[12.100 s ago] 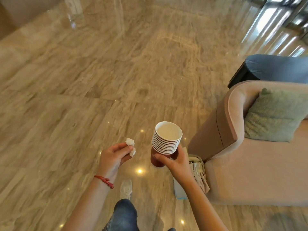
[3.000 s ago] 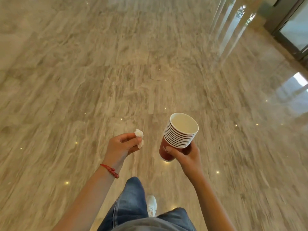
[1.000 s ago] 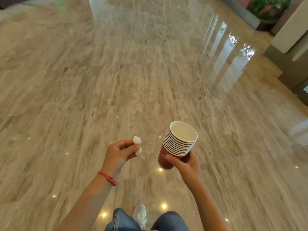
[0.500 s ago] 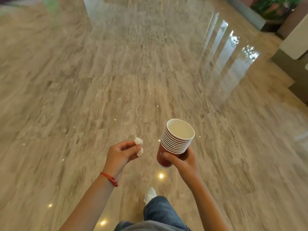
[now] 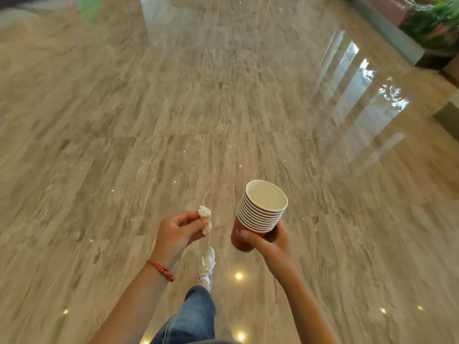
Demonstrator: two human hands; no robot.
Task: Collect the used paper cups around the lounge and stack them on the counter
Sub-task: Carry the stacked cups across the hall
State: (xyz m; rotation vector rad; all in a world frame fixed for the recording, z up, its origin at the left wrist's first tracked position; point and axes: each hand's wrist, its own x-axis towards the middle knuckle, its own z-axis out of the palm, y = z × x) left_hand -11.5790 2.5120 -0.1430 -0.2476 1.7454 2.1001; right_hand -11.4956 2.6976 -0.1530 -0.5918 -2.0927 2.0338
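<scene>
right hand (image 5: 270,247) wraps the base of the nested red paper cup stack (image 5: 260,214), tilted, rim up, mid-air over the marble floor (image 5: 198,108). left hand (image 5: 177,233) pinches a crumpled white tissue (image 5: 205,217). planter (image 5: 432,21) far right. white sneaker (image 5: 207,263) below, red bracelet (image 5: 161,270) on left wrist.

**Nested red cups held in the right hand**

The stack of paper cups (image 5: 258,214) is a nest of about ten, red outside and white inside, with white rolled rims showing as close bands under the top cup. The top cup looks empty. The stack tilts slightly, mouth up and leaning away. The right hand's fingers (image 5: 255,240) curl round the lowest cup's red wall, which carries a small pale logo; the rims stand above the fingers, over the floor.
</scene>
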